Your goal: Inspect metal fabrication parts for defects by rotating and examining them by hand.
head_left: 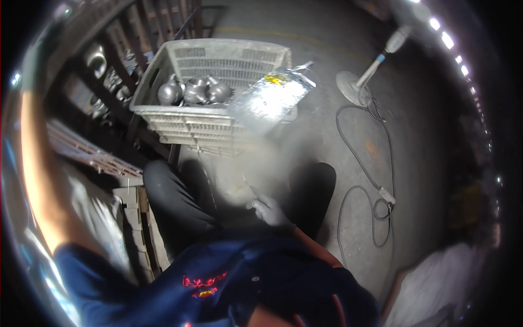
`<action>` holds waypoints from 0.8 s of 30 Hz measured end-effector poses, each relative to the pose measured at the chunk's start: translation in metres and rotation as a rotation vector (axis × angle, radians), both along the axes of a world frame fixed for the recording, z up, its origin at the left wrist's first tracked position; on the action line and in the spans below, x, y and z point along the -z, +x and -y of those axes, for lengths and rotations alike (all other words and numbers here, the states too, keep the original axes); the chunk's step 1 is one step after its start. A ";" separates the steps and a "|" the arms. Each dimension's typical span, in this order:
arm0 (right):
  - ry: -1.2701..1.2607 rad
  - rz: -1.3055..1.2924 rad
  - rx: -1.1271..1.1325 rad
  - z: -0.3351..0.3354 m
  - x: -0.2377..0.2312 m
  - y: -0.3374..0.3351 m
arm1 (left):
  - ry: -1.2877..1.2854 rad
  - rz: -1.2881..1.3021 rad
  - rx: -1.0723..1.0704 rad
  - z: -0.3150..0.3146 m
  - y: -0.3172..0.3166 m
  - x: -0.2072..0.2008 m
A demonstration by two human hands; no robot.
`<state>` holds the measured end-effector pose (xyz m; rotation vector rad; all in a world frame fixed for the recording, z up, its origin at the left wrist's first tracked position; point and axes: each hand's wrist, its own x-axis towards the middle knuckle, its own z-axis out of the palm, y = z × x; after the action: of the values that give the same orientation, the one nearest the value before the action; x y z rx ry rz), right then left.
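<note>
Close to my lap, my right hand wears a light grey glove and is closed around a thin, stick-like tool that points up and away. The tool's exact kind is too small to make out. My left arm reaches far out to the left, and my left hand, in a dark-looking glove, is dim and smeared at the picture's rim; its fingers cannot be read. Ahead of my knees stands a grey plastic crate holding several rounded metal parts. A shiny silver sheet with a yellow patch covers the crate's right front corner.
A dark slatted rack at the left has more metal parts behind its bars. On the right, a stand with a round base trails a grey cable across the floor. White sacking lies at lower right.
</note>
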<state>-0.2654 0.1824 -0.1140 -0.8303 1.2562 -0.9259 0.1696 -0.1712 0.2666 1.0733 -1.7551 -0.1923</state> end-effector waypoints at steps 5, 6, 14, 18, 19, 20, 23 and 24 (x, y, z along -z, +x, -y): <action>-0.130 -0.038 0.101 0.014 -0.031 -0.034 | -0.077 0.142 0.075 -0.089 -0.137 0.079; -0.203 -0.035 0.147 0.020 -0.036 -0.042 | 0.013 0.100 0.198 -0.099 -0.161 0.102; -0.776 -0.757 0.335 0.091 -0.095 -0.130 | 0.546 -0.092 0.536 -0.065 -0.311 0.250; -0.660 -1.084 0.264 0.126 -0.122 -0.159 | 0.522 0.178 0.470 -0.050 -0.323 0.277; -0.643 -1.144 0.243 0.133 -0.127 -0.164 | 0.545 0.190 0.499 -0.051 -0.323 0.280; -0.612 -1.209 0.216 0.139 -0.131 -0.169 | 0.575 0.241 0.503 -0.051 -0.321 0.281; -0.555 -1.354 0.127 0.154 -0.139 -0.174 | 0.595 0.303 0.478 -0.054 -0.321 0.278; -0.548 -1.369 0.110 0.157 -0.141 -0.174 | 0.568 0.293 0.482 -0.056 -0.321 0.276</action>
<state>-0.4391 0.0259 0.0269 -2.0284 2.2361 -0.7519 -0.1511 -0.1155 -0.0098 1.0832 -2.2824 -0.9149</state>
